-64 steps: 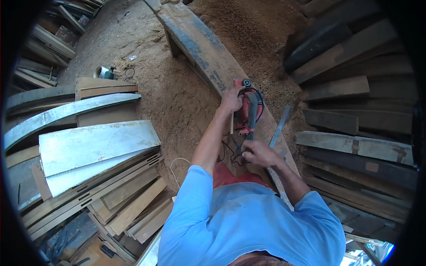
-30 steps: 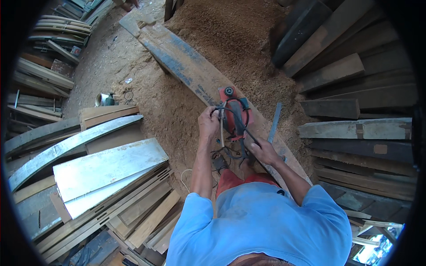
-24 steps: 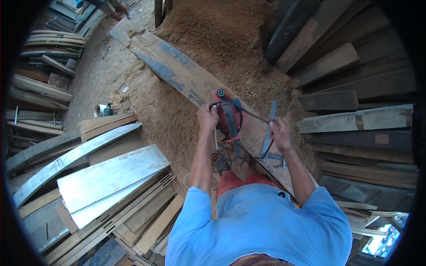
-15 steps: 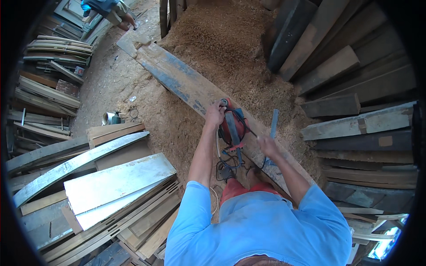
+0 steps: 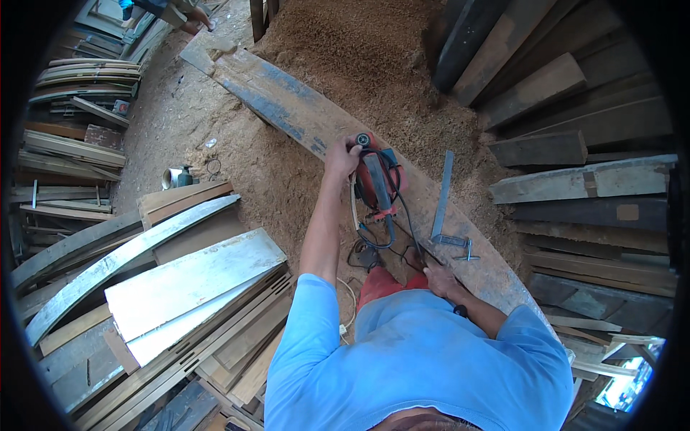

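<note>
A red electric planer [image 5: 375,183] with a dark handle rests on a long, worn plank [image 5: 302,108] that runs diagonally in front of me. My left hand [image 5: 342,158] is closed around its front end, beside the round knob. The black power cord [image 5: 407,215] loops over the planer and leads down to my right hand [image 5: 441,280]. That hand is low at my waist, its fingers curled around the cord and partly hidden. A try square [image 5: 443,197] lies on the plank to the right of the planer, near a small T-shaped metal tool [image 5: 468,251].
Sawdust and shavings [image 5: 345,50] are heaped beyond the plank. Stacked boards [image 5: 194,280] stand at my left, and dark timbers [image 5: 589,208] line the right. A metal can [image 5: 171,178] sits on the ground. Another person's legs [image 5: 190,18] show at the far left.
My right hand has drawn back from beside the planer to my waist, uncovering the try square and T-shaped tool. My left hand has stayed on the planer.
</note>
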Demonstrator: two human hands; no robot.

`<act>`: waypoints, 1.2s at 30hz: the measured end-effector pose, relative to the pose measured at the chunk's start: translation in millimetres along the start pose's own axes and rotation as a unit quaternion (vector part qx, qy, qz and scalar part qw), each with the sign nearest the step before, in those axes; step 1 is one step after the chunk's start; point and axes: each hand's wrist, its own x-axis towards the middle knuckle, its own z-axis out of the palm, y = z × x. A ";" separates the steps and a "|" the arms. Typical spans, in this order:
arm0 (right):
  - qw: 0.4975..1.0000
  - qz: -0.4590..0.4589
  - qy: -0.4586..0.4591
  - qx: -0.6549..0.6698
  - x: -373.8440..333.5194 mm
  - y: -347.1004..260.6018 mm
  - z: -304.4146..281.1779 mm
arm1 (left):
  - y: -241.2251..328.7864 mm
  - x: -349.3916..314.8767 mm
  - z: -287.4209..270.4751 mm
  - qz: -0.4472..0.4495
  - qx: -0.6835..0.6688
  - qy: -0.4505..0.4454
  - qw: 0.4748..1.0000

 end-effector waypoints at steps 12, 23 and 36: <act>0.956 -0.220 -0.187 -0.052 32.2 -210.9 -99.7 | -9.8 -201.7 -60.5 0.060 -0.239 -0.253 0.936; 0.969 -0.205 -0.012 0.140 43.7 -86.2 -112.6 | -19.7 -213.2 -48.2 0.061 -0.229 -0.165 0.957; 0.865 -0.177 0.131 0.451 111.0 -185.3 -235.1 | -12.6 -123.9 -29.1 -0.044 -0.265 0.029 0.963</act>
